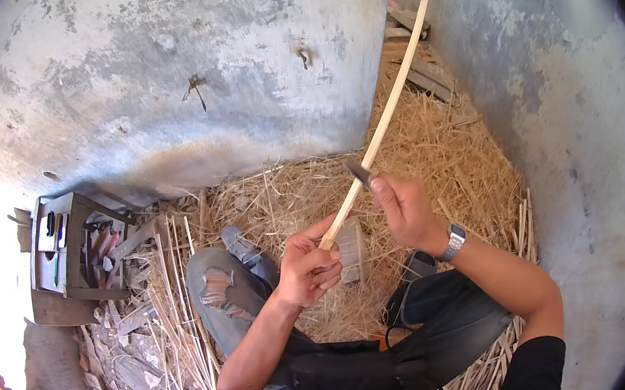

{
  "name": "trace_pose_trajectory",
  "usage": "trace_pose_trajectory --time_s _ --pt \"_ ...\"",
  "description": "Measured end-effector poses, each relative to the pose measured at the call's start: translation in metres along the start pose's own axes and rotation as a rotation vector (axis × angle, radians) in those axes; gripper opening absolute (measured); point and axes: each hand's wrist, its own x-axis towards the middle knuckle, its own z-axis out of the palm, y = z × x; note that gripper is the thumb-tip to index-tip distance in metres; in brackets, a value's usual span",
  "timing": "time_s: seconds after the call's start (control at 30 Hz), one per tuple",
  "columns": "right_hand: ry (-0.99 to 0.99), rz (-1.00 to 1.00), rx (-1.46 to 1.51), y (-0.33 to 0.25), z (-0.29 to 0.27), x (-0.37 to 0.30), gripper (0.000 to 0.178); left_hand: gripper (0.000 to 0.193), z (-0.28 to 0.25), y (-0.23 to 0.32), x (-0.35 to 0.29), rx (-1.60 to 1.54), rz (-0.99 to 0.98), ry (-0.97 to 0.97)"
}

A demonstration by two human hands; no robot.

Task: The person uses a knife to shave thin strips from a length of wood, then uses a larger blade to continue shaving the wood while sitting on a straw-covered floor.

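One person, seated, with two bare hands and one pale stick. The stick runs obliquely from the centre of the frame to the upper right, its far end free. Left hand, just below centre: the grip is closed on the stick's lower end, pinched between thumb and fingers. Right hand, right of centre: the grip is a closed fist about one knife, whose dark blade lies across the stick above the left hand; the handle is hidden by the fingers. One watch encircles the right wrist. Beneath the hands stands one wooden block, partly covered. Straw, too dense to count, spreads across the centre and upper right. Many thin strips lie at lower left. At far left, one wooden rack carries at least three slim items. Two walls enclose the scene, above and at right.
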Motion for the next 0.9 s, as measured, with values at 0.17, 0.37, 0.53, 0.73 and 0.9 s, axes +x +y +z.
trace_pose_trajectory --time_s 0.17,0.37,0.53,0.73,0.9 --pt "-0.203 0.081 0.084 -0.021 0.026 -0.029 0.039 0.063 -0.005 -0.003 -0.005 0.018 0.007 0.047" --pt "-0.436 0.339 0.513 -0.008 0.02 -0.027 0.047 0.049 0.002 0.0 -0.004 0.055 0.003 0.067" --pt "-0.535 0.557 0.865 -0.015 0.014 -0.027 0.05 0.061 -0.001 -0.001 -0.006 0.118 0.053 -0.023" --pt "-0.233 0.24 0.407 -0.025 0.006 -0.009 0.032 0.058 -0.005 -0.017 -0.001 0.822 0.47 0.061" --pt "-0.252 0.053 0.051 -0.026 0.006 -0.013 0.022 0.033 0.003 -0.019 -0.002 0.763 0.276 0.226"
